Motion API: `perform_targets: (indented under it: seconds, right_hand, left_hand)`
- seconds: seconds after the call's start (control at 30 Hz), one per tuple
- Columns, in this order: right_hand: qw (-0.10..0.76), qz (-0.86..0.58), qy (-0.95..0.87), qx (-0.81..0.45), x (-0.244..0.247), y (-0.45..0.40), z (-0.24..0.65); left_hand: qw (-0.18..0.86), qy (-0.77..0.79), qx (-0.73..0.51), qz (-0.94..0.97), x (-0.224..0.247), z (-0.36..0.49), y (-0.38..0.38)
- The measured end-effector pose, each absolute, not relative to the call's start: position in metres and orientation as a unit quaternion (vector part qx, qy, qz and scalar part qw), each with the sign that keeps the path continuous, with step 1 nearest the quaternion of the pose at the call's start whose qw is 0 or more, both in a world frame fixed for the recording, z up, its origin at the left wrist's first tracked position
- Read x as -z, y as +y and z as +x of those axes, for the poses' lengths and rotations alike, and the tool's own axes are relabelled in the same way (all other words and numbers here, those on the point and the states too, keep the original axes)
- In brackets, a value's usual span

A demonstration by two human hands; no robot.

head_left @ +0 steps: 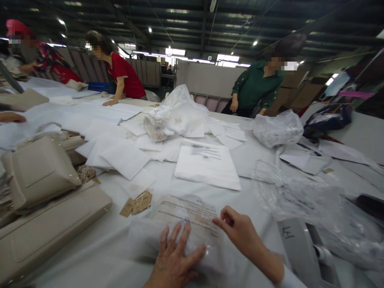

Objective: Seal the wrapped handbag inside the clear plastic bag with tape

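Observation:
A clear plastic bag [192,210] with printed lines of text lies before me, wrapped around something beige. My left hand [178,256] rests on it with fingers spread. At the bag's right edge, my right hand [237,228] has its thumb and forefinger pinched together on the plastic, the other fingers curled. Brown cardboard hang tags [142,202] with white string lie just left of the bag. Beyond it sits a flat white packet [207,164] with a printed label. Beige handbags [42,172] are piled on the left.
Loose white sheets [124,154] and a crumpled plastic bundle [177,114] cover the table's middle. To the right are thin plastic bags [300,196] and a grey tape dispenser [306,252]. Several people, one in a green top [258,88], stand along the far side.

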State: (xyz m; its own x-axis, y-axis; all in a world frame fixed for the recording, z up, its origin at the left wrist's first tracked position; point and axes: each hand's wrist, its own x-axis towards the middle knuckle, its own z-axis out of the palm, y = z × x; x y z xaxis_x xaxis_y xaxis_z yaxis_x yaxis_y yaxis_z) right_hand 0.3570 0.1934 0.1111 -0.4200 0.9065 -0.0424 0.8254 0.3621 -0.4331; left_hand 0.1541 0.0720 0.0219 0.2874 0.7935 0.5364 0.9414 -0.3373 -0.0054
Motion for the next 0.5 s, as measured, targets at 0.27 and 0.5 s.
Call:
perform_targets:
  seconds: [0.27,0.5]
  right_hand:
    - [0.342,-0.361,-0.862,-0.094,-0.048,0.132,0.319]
    - [0.333,-0.341,-0.878,-0.042,-0.039,0.136,0.331]
  left_hand:
    - [0.162,-0.546,0.205,-0.796,-0.025,0.168,0.074]
    - [0.024,-0.708,0.407,-0.576,-0.031,0.076,0.061]
